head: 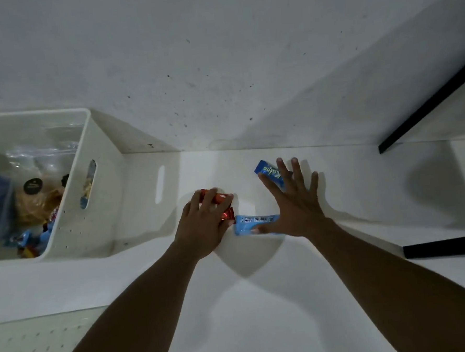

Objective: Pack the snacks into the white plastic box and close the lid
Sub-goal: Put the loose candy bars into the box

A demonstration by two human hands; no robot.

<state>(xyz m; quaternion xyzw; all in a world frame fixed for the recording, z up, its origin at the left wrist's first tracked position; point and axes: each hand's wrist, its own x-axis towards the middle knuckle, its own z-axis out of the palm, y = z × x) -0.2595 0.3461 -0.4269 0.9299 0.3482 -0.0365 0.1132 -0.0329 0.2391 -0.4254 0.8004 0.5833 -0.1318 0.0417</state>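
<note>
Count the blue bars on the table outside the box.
2: one blue bar under the right hand's fingers, another at its thumb. The hand may hide more.

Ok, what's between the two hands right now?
A blue snack bar lies flat between the left hand, gripping red snacks, and the right hand, in the head view; the right thumb rests on it.

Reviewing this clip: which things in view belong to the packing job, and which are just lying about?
Job: white plastic box; snacks already inside it; red snack packs in the grip of the left hand; blue Kalpa bar and second blue bar under the right hand; slotted white panel, likely the lid.
Lying about: black bars; perforated white board.
</note>
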